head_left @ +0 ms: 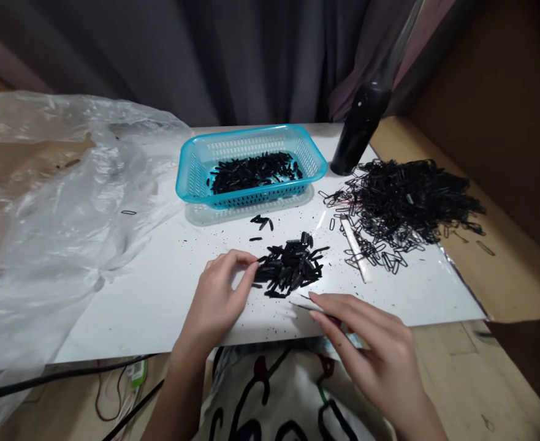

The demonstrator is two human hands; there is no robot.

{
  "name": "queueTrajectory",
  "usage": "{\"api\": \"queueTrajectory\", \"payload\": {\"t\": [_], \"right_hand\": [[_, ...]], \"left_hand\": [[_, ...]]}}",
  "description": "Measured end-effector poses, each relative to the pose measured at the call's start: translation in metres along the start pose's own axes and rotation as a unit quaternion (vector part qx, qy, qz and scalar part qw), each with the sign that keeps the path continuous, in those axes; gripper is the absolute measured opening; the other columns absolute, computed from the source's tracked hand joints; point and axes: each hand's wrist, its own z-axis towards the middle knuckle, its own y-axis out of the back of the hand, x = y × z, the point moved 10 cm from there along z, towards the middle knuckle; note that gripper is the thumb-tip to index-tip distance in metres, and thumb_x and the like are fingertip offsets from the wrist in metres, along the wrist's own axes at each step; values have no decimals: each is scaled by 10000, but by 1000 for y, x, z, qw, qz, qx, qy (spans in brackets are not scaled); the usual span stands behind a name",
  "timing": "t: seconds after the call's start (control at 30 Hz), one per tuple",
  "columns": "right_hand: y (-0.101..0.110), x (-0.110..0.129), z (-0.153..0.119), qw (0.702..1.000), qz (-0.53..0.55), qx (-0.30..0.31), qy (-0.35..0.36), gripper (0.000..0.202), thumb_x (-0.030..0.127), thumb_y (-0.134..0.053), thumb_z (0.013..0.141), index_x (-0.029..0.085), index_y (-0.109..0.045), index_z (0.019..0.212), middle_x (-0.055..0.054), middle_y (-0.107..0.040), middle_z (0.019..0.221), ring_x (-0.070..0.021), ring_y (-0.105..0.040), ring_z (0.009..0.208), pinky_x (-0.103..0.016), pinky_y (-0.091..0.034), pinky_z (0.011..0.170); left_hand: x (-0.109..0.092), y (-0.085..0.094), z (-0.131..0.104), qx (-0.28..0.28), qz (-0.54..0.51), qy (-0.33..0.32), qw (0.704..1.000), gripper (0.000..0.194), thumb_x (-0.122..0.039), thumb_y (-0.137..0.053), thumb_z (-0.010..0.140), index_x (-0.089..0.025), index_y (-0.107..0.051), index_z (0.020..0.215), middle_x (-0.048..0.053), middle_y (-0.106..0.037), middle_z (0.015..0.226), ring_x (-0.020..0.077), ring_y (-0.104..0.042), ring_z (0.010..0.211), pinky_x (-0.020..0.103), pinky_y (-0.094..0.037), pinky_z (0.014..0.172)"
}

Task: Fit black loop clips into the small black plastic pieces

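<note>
Many small black strips lie in a pile [292, 266] on the white table [159, 306]. At the pile's left edge, my left hand [228, 285] pinches one black strip [262, 259] between thumb and forefinger. Just below and right of the pile, my right hand [366, 337] is closed round dark tweezers [304, 305], whose tips point left and stand apart with nothing visible between them. A few loose strips [263, 222] lie above the pile.
Behind the pile stands a blue basket [251, 200] with more black strips inside. A heap of black loops [407, 196] and a white strip [356, 251] lie right. A dark bottle-like container [359, 128] leans at the back; clear plastic [81, 245] covers the left.
</note>
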Motion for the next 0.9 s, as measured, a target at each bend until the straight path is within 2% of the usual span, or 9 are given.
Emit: {"api": "queueTrajectory", "payload": {"t": [0.13,0.3,0.53,0.9], "right_hand": [[0,-1,0,1000,-4,-2,-15,256,76,-640,944,188,-694,1169,-24,-776,1065,-117,-723,971,-227,-577,874],[-3,-1,2,1000,4,-8,-19,241,90,-641,947,190,-703,1157,-25,-776,1038,-125,-723,950,-230,-584,845],[-2,1,3,1000,4,-12,-22,242,87,-639,944,193,-705,1151,-36,-783,1046,-145,-735,939,-254,-600,829],[-2,8,1,999,-32,-14,14,281,56,-631,931,185,-702,1170,-42,-793,1062,-161,-751,950,-271,-606,846]], "left_hand": [[-11,3,-13,-28,-80,6,996,70,-271,-663,918,-259,-700,977,-9,-752,926,180,-692,857,285,-543,786],[-30,6,-18,-29,-112,-30,993,122,-213,-676,899,-263,-747,985,-8,-770,932,161,-711,857,269,-576,833],[-27,6,-22,-34,-142,8,989,32,-217,-733,828,-242,-729,809,-16,-753,780,163,-714,745,263,-601,730],[-39,8,-26,-46,-160,-10,986,68,-210,-739,797,-229,-694,750,-17,-731,742,145,-691,703,246,-585,699]]}}
